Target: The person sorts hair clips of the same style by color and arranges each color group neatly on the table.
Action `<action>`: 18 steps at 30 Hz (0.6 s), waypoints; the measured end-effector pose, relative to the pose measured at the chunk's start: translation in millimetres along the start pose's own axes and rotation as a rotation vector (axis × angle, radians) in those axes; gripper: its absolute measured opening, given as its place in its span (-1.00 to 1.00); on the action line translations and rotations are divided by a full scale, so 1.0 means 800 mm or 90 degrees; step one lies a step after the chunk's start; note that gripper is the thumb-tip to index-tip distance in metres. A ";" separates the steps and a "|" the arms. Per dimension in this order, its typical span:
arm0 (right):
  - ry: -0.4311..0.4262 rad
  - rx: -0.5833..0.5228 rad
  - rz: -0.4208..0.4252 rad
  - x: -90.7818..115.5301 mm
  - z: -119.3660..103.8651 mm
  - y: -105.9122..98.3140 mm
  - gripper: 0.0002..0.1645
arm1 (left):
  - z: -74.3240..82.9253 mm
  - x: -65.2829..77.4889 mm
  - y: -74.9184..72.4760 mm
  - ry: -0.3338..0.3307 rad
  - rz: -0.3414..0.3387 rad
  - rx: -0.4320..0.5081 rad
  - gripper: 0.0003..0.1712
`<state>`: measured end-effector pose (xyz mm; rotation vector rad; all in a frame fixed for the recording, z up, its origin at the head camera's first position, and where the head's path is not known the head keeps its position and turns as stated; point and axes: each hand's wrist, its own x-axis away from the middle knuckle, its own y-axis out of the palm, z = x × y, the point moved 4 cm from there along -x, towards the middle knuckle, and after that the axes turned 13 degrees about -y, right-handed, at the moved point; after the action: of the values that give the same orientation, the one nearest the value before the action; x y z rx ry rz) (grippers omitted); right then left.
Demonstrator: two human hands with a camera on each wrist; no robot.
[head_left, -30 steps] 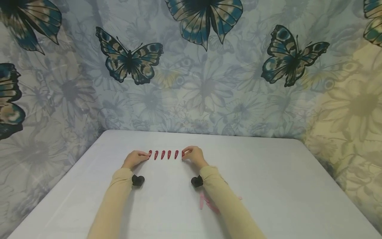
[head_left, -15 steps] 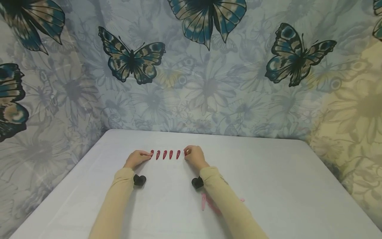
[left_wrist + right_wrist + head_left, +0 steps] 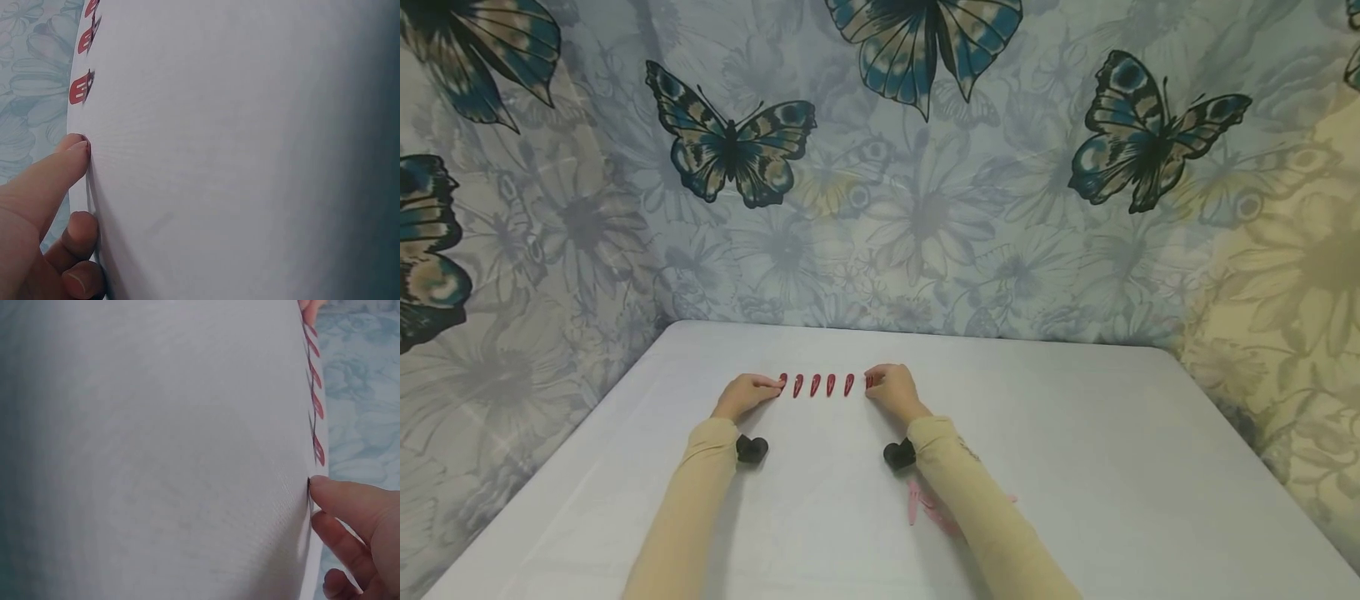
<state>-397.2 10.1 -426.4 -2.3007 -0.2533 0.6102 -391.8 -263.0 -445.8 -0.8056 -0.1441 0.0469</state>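
Red snap hair clips (image 3: 815, 385) stand side by side in a row on the white table. At the row's left end my left hand (image 3: 745, 395) pinches the end clip (image 3: 783, 379) between thumb and forefinger; in the left wrist view its fingertips (image 3: 79, 147) mostly cover it. My right hand (image 3: 897, 392) pinches the clip at the right end (image 3: 869, 382). From the right wrist, only a thin dark edge of that clip shows at the thumb (image 3: 325, 487). Slots are visible in a nearby red clip (image 3: 79, 89).
Several pink hair clips (image 3: 913, 504) lie on the white table (image 3: 1112, 467), partly under the right forearm. A black wrist camera (image 3: 752, 450) sits on the left wrist, another (image 3: 898, 456) on the right. Butterfly-patterned cloth (image 3: 925, 250) rises behind the table.
The head view has shifted slightly. My right hand has moved a little to the right with its clip, its fingers now covering more of it. The left hand stays at its clip.
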 end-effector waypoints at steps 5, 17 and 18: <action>0.000 -0.004 -0.002 0.001 0.001 0.002 -0.68 | 0.020 0.024 -0.005 -0.027 -0.002 -0.017 -0.69; 0.021 -0.052 0.004 0.000 0.006 -0.006 -0.59 | 0.025 0.024 -0.008 -0.030 -0.037 0.005 -0.71; 0.026 -0.056 0.001 -0.001 0.006 -0.006 -0.58 | 0.025 0.024 -0.008 -0.030 -0.034 0.002 -0.71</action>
<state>-400.3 16.0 -425.5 -2.3957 -0.2631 0.5629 -376.1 -251.7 -425.4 -0.7976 -0.2108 0.0156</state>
